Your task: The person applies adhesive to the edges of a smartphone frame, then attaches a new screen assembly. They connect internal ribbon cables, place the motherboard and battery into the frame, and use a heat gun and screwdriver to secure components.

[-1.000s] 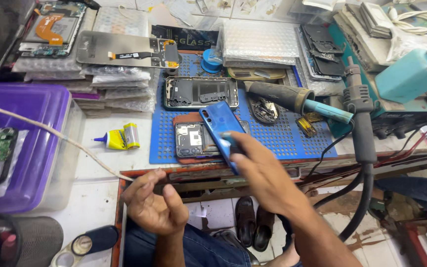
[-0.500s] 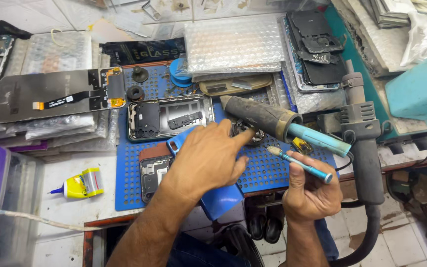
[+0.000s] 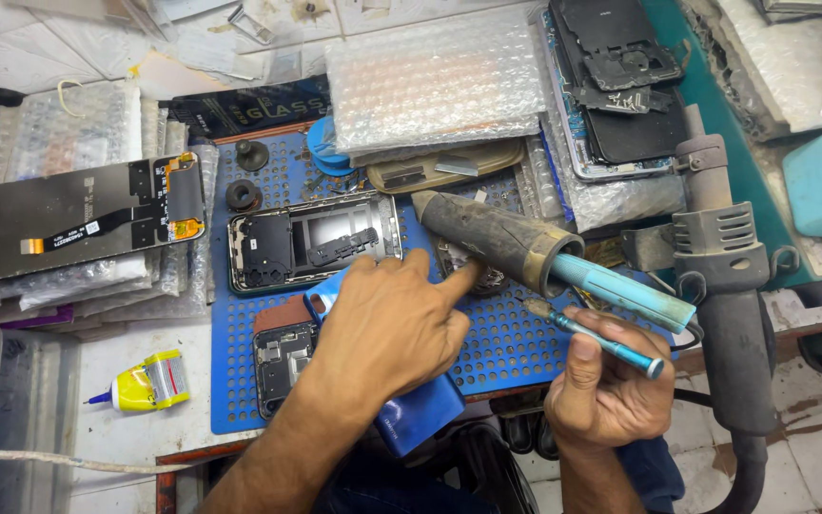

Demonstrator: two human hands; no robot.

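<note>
Blue perforated mat [image 3: 516, 347] lies at the desk's near edge, and on it the left hand [image 3: 392, 328] presses flat on a blue phone cover [image 3: 419, 419] that overhangs that edge, index finger stretched toward a small part beside the soldering iron [image 3: 501, 240]. The right hand [image 3: 606, 390] is closed around a slim blue screwdriver [image 3: 596, 335], tip pointing toward that finger. An opened phone [image 3: 311, 243] lies just behind the left hand.

phone repair workshop | blue perforated mat [image 3: 525, 352] with opened phone frame [image 3: 311, 243] | loose screen panel [image 3: 68, 228] on bubble-wrap stacks | soldering iron [image 3: 544, 252], hot-air gun [image 3: 730, 286] | glue tube [image 3: 145, 383] | cluttered white bench [image 3: 135, 433]
</note>
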